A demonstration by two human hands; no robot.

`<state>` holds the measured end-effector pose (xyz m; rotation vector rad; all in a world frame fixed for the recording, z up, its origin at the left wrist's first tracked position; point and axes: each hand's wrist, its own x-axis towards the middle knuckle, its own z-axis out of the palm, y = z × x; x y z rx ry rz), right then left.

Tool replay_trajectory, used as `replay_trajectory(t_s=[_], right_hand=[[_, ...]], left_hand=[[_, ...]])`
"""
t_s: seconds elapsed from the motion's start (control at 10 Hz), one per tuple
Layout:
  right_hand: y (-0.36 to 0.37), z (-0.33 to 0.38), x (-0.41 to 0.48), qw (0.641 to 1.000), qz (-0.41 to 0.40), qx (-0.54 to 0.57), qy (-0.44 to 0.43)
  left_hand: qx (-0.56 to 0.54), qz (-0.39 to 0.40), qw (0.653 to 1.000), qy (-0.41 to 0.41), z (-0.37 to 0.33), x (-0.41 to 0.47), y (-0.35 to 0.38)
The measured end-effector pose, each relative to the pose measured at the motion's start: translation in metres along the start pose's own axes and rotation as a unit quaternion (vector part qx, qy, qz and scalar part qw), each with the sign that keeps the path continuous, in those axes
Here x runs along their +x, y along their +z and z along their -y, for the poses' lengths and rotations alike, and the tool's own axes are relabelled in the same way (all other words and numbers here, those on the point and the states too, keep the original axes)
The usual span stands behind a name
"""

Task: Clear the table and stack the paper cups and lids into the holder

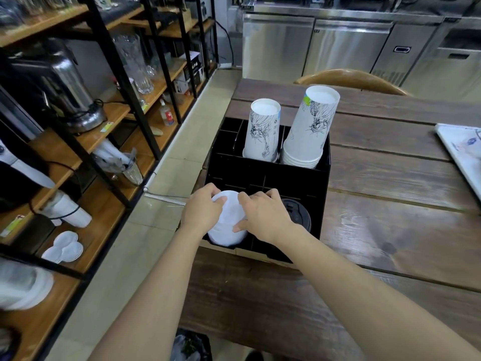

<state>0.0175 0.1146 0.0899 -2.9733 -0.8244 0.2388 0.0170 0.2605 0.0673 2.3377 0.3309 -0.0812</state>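
A black holder (316,178) stands at the left edge of the wooden table (390,230). Its back slots hold two upside-down stacks of printed white paper cups, a short stack (263,131) on the left and a taller stack (311,128) on the right. A stack of white lids (229,220) sits in the front left slot. My left hand (201,212) grips its left side and my right hand (265,217) presses on its right side. Black lids (299,214) fill the front right slot, partly hidden by my right hand.
A white tray or sheet (463,149) lies at the table's right edge. A wooden chair back (351,79) rises behind the table. Shelves (78,142) with glasses, cups and appliances run along the left. Steel cabinets (338,45) stand at the back.
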Motion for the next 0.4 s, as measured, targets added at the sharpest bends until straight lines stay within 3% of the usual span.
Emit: replay_trajectory(t_s=[0.4], right_hand=[[-0.002, -0.012, -0.010, 0.999, 0.013, 0.032, -0.019]], left_hand=[[0.034, -0.013, 0.999, -0.005, -0.005, -0.010, 0.001]])
